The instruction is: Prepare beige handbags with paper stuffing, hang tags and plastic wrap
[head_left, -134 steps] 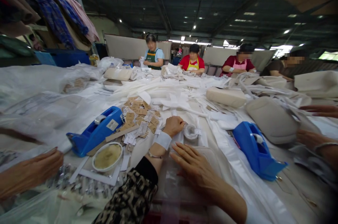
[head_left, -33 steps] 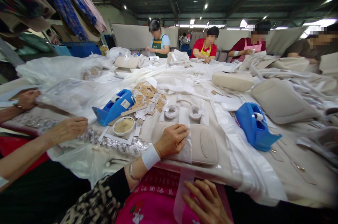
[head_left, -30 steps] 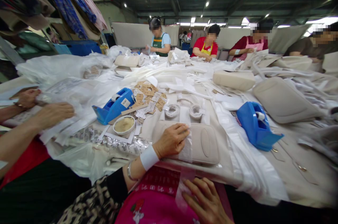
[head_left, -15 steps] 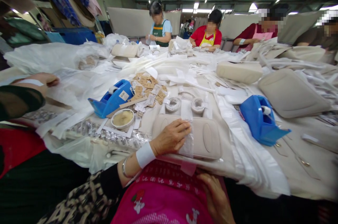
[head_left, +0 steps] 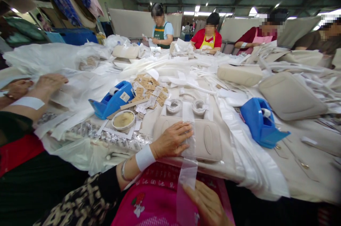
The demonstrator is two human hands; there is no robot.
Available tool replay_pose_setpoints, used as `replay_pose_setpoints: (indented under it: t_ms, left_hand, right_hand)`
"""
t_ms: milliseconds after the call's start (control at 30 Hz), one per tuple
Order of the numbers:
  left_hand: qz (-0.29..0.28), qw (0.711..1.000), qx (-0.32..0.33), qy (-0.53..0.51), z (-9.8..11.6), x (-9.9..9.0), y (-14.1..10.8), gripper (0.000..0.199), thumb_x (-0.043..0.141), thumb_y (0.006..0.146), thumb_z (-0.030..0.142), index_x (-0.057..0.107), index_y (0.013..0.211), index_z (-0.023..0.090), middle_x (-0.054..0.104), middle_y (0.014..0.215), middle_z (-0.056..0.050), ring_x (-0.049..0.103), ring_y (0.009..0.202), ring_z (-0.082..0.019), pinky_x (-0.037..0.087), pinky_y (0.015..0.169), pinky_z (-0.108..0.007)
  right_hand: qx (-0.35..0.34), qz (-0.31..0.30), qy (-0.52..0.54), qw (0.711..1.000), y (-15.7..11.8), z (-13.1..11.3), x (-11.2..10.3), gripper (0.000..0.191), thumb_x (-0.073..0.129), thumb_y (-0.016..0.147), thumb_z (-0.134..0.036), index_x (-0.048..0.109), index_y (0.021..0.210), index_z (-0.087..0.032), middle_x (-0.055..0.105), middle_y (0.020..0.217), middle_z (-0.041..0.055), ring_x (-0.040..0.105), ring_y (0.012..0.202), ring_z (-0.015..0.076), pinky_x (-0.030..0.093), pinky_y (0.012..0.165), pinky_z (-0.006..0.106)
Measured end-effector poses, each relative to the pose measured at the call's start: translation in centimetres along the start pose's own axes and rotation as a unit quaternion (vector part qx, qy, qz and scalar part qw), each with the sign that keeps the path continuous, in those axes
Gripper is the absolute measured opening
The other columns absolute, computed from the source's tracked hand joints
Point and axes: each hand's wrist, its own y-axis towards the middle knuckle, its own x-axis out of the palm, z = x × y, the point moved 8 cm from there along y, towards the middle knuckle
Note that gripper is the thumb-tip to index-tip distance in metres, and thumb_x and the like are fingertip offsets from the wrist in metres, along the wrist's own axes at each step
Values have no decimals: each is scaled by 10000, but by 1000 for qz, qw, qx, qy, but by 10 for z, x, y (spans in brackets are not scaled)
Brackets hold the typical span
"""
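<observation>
A beige handbag (head_left: 165, 123) lies flat at the table's front edge, with two wrapped rings of its handle (head_left: 174, 106) behind it. A translucent white strip (head_left: 189, 153) runs down over the bag's middle and hangs past the edge. My left hand (head_left: 173, 140) lies on the bag and the strip, fingers spread slightly. Below the edge, my right hand (head_left: 206, 201) has its thumb and fingers on the hanging part of the strip, gripping it in front of the pink apron.
Blue tape dispensers (head_left: 115, 98) (head_left: 261, 123) stand on both sides. Tags (head_left: 149, 87) and a round tin (head_left: 124, 120) lie left. A co-worker's hands (head_left: 50, 82) reach in at left; several people work across the table. More beige bags (head_left: 291, 96) lie right.
My right hand has risen and moved left onto the strip, which now hangs further down over the apron. My left hand's fingers have spread a little. The co-worker's hands at left have moved.
</observation>
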Motion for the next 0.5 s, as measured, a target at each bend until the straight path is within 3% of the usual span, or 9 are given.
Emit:
replay_pose_setpoints:
  t_ms: [100, 167, 267, 367, 500]
  left_hand:
    - [-6, 1000, 0, -1, 0, 2, -2, 524, 591, 872, 340, 489, 1341, 129, 494, 1416, -164, 360, 1392, -278, 298, 1174, -454]
    - [-3, 1000, -1, -6, 0, 2, -3, 536, 598, 869, 356, 488, 1343, 131, 489, 1421, -164, 352, 1396, -280, 298, 1173, -454]
    - [6, 1000, -1, -18, 0, 0, -4, 547, 620, 855, 358, 492, 1342, 146, 499, 1413, -160, 359, 1393, -276, 310, 1167, -456]
    - [3, 1000, -4, -15, -1, 2, -4, 561, 636, 845, 367, 504, 1333, 124, 496, 1415, -166, 357, 1393, -278, 299, 1176, -439]
    - [-1, 1000, -14, -16, -4, 6, -4, 558, 637, 847, 377, 511, 1327, 122, 495, 1417, -164, 356, 1395, -279, 293, 1179, -436]
  right_hand:
    - [27, 25, -42, 998, 17, 3, -18, 342, 350, 980, -166, 660, 1115, -113, 685, 739, 73, 654, 711, 167, 532, 627, 301]
    - [48, 54, -91, 993, 26, 3, -31, 313, 396, 974, -185, 703, 1035, -160, 644, 675, 52, 602, 624, 152, 480, 586, 304]
    - [22, 58, -142, 988, 38, -5, -39, 302, 429, 969, -179, 727, 924, -204, 710, 781, 55, 658, 784, 184, 499, 724, 349]
    - [-10, 19, -103, 994, 46, -12, -37, 335, 389, 981, -134, 712, 897, -164, 748, 853, 36, 684, 891, 163, 510, 846, 321]
    - [4, -14, -64, 998, 46, -14, -33, 361, 350, 998, -149, 698, 900, -143, 753, 825, 36, 706, 825, 146, 540, 764, 262]
